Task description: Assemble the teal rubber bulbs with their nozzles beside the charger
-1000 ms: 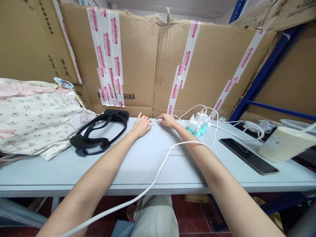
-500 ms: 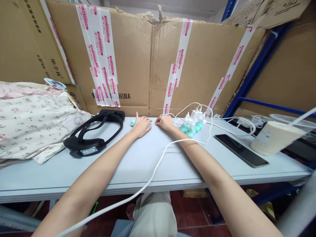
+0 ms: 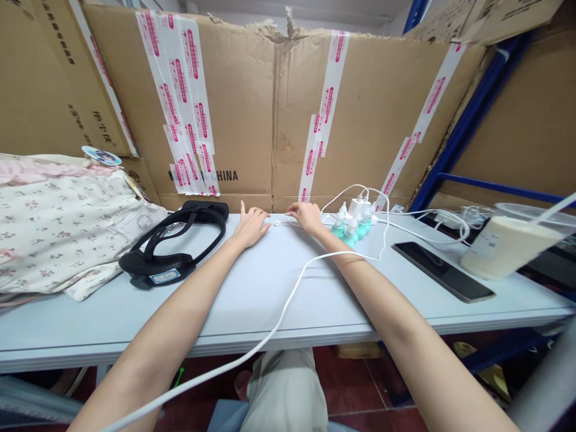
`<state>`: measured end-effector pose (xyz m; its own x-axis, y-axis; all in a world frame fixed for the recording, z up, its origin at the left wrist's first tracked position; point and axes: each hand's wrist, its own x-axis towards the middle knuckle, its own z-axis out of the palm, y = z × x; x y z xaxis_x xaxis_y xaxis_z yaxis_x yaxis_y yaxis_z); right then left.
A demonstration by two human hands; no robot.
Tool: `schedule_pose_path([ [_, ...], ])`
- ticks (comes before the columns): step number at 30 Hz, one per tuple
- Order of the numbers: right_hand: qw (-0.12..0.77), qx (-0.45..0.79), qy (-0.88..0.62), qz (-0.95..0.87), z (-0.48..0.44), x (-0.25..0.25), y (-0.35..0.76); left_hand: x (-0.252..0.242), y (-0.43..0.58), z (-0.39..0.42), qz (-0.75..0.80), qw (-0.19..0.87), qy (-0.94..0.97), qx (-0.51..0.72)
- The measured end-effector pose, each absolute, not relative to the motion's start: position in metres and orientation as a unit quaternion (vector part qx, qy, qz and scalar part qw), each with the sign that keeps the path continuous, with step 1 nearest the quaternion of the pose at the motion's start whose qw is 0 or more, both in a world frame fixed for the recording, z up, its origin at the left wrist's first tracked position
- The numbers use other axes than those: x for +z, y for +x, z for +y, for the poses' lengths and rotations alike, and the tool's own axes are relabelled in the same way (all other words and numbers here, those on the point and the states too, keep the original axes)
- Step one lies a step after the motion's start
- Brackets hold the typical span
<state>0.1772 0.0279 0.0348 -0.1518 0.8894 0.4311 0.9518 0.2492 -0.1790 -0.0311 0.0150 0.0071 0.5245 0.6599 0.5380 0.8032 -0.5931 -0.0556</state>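
My left hand (image 3: 252, 227) rests at the back of the table, palm down, with its thumb raised and its fingers stretched out. Whatever lies beneath its palm is hidden. Between my two hands a small white ring-like piece (image 3: 276, 223) lies on the tabletop, touched by neither. My right hand (image 3: 306, 217) hovers just right of the ring, fingers loosely bent and pointing left, and no held thing shows in them. Several teal squeeze bottles with white nozzle caps (image 3: 350, 231) stand in a cluster beside my right wrist.
A black headset (image 3: 157, 270) and a floral cloth bag (image 3: 67, 228) occupy the left. A white cable (image 3: 288, 300) crosses the table (image 3: 270, 282) over my right forearm. A phone (image 3: 443, 271), a drink cup (image 3: 499, 246) and a white charger (image 3: 359, 206) are right; cardboard (image 3: 243, 108) walls the back.
My left hand has shifted slightly left, and the teal piece beside it is now out of sight. My right hand has drawn right, leaving the ring in a wider gap.
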Motion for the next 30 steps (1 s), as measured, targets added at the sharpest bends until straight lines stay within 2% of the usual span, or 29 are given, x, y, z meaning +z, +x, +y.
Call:
schedule_pose_path([
  [3, 0.26, -0.115, -0.611, -0.739, 0.01, 0.062, 0.183, 0.007, -0.033, 0.017, -0.423, 0.154, -0.86, -0.241],
  [10, 0.223, -0.221, -0.672, -0.671, -0.032, 0.108, 0.216, 0.008, -0.033, 0.016, -0.415, 0.167, -0.862, -0.24],
  [14, 0.216, -0.208, -0.707, -0.64, -0.043, 0.117, 0.243, 0.009, -0.031, 0.014, -0.408, 0.176, -0.865, -0.232],
  [22, 0.119, -0.132, -0.7, -0.692, -0.035, 0.113, 0.265, 0.007, -0.03, 0.017, -0.397, 0.159, -0.87, -0.245],
  [30, 0.126, -0.132, -0.701, -0.689, -0.035, 0.108, 0.266, 0.004, -0.031, 0.019, -0.401, 0.165, -0.873, -0.224],
])
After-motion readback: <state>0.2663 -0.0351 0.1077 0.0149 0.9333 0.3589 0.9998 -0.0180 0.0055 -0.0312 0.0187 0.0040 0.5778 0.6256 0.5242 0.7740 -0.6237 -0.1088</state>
